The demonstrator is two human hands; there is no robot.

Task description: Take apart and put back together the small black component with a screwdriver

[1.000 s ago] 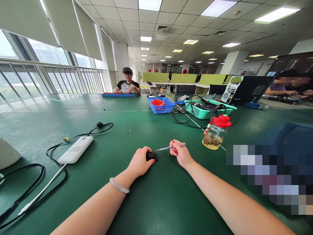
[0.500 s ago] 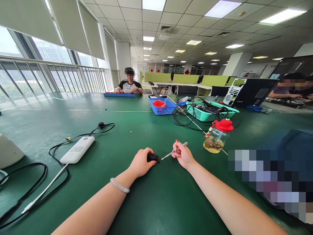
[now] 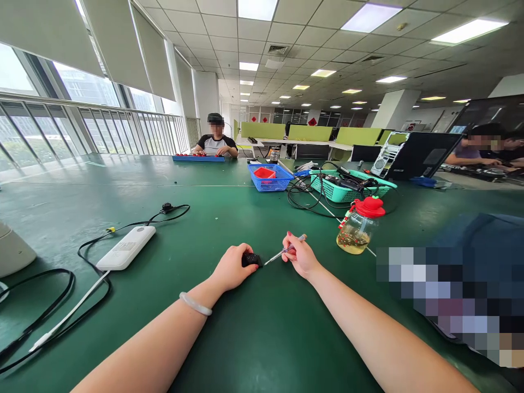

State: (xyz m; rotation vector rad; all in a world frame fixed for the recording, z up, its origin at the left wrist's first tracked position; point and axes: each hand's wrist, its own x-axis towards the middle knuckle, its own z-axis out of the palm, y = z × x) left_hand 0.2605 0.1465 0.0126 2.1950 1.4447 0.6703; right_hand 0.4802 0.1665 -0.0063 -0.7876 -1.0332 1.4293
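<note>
Centrally, a small black block (image 3: 251, 260) is held on the green table (image 3: 262, 338) by the left hand (image 3: 232, 267), its fingers closed narrowly around it. A slim screwdriver (image 3: 277, 257) is gripped by the fingertips of the right hand (image 3: 302, 256), its tip set just beside the block at 3 o'clock; whether contact is made cannot be told. From the block, green surface is stretched toward 12 o'clock as far as a pale seam (image 3: 216, 185), and toward 6 o'clock between the forearms. The far edge is occupied at 11 o'clock by a seated person (image 3: 215, 144) behind a long blue tray (image 3: 198, 159). Room is bounded at 9 o'clock by a white device (image 3: 126, 248) and a looped black cable (image 3: 92, 242), at 2 o'clock by a red-lidded jar (image 3: 357, 232), and at 3 o'clock by a dark blue cloth (image 3: 478, 234). Farther off, a blue basket (image 3: 272, 186) is placed at 12 o'clock, and a cable-filled turquoise basket (image 3: 338, 192) at 1 o'clock.
</note>
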